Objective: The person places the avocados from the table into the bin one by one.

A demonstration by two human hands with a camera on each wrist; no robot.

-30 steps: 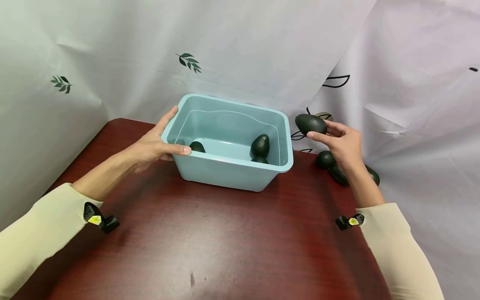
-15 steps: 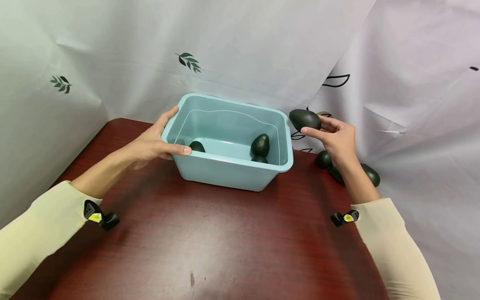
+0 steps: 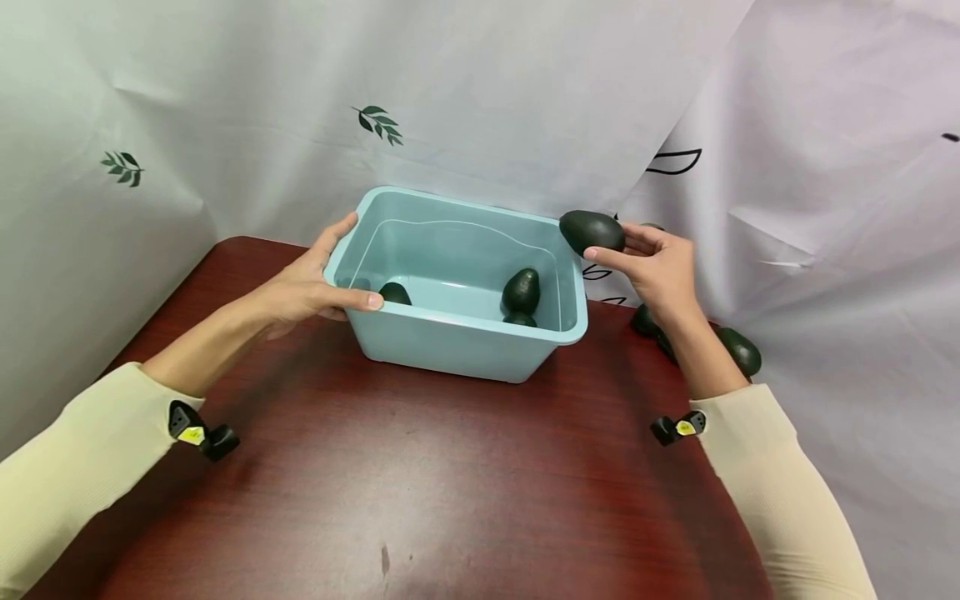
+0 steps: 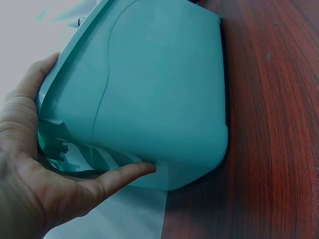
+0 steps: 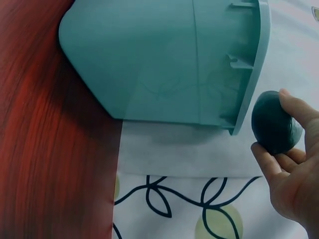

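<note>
Pinching an avocado (image 3: 592, 231) beside the bin's rim (image 3: 580, 275), right hand (image 3: 654, 268); left hand (image 3: 303, 287) gripping the opposite wall.

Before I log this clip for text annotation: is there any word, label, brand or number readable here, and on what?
None can be read.
Yellow tags on the wrist clips: too small to read.
Tub, avocados: no markings show.
Backdrop: only leaf prints.
</note>
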